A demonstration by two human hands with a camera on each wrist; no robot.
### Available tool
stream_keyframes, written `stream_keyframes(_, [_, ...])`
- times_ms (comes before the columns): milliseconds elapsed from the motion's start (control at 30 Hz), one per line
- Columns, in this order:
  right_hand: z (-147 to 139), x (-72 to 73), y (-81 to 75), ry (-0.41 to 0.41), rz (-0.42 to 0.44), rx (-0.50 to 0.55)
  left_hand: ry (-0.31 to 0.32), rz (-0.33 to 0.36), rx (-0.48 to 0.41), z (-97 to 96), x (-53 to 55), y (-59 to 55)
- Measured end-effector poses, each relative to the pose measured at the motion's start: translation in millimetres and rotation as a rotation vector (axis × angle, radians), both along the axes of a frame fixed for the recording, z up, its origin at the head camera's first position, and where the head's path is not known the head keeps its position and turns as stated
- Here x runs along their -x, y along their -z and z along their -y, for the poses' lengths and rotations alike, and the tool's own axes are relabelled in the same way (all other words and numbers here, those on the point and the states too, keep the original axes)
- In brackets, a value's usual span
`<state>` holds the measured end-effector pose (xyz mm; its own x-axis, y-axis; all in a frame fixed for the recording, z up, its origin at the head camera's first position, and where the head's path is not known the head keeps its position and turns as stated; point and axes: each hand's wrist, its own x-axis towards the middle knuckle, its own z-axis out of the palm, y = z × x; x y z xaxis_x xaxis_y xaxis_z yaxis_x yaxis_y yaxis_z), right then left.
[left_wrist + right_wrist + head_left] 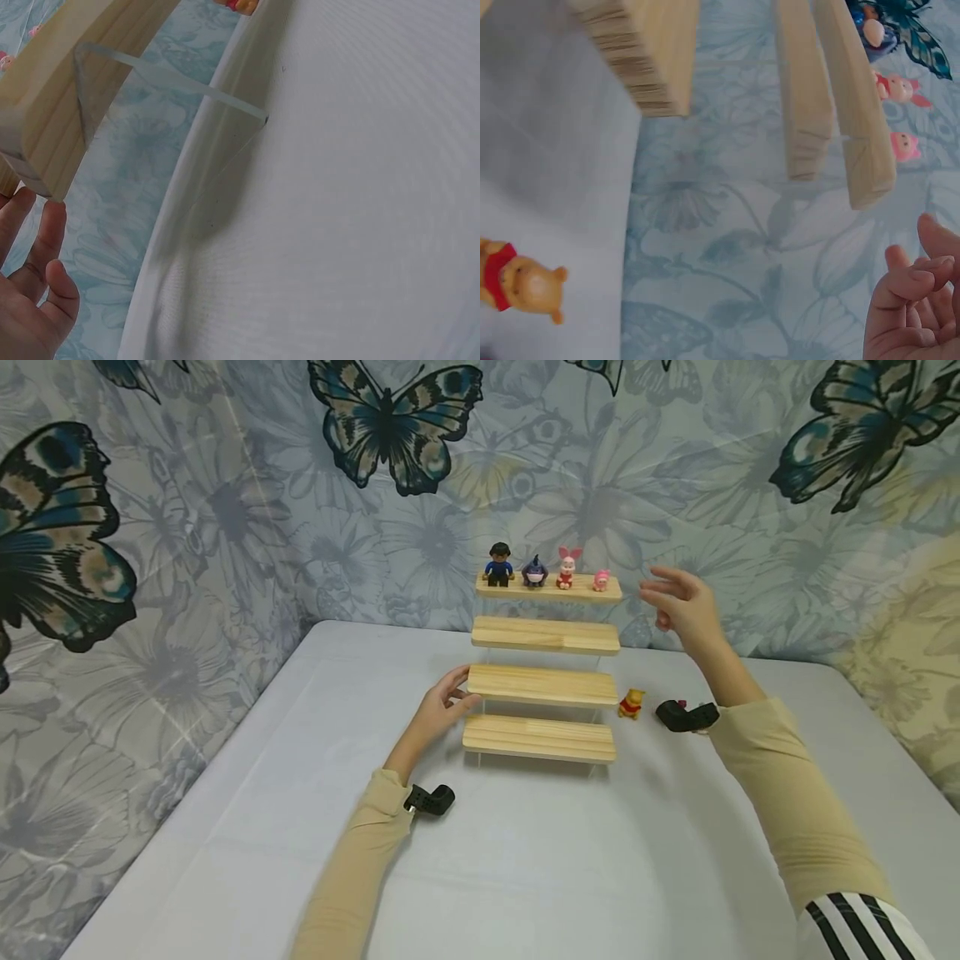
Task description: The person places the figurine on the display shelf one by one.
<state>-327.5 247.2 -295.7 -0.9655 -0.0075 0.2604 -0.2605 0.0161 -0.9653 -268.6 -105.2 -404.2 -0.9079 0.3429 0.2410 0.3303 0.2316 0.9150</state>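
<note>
A stepped wooden display stand (543,685) with clear supports stands on the table. My left hand (444,703) is at the left end of its third tier from the top, fingertips touching the board's edge in the left wrist view. To the right of the top tier my right hand (686,606) is raised in the air, fingers loosely bent, holding nothing. Along the top tier stand a dark-haired toy figure (498,565) in blue, a purple-grey donkey figure (535,572), a pink piglet figure (566,568) with long ears and a smaller pink figure (601,580).
A yellow bear figure (631,703) in a red top is on the white table (525,860), right of the stand. Farther right, something small and reddish (682,702) is mostly hidden behind the right wrist's black camera (686,717). Butterfly-printed cloth (420,543) hangs behind.
</note>
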Motion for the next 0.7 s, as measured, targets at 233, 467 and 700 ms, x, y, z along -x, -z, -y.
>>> stream_keyframes(233, [-38,25.9,57.9,-0.097,0.061,-0.035,-0.025,0.0,0.0,3.1,12.3,18.7])
stream_keyframes(467, [-23,-15.4,65.0,-0.035,0.141,-0.091,-0.018,-0.007,-0.003,2.8,12.4,19.0])
stream_keyframes(700, [-50,-0.7,112.9,-0.076,0.202,-0.081,0.011,-0.016,-0.032,0.8,0.4,-0.8])
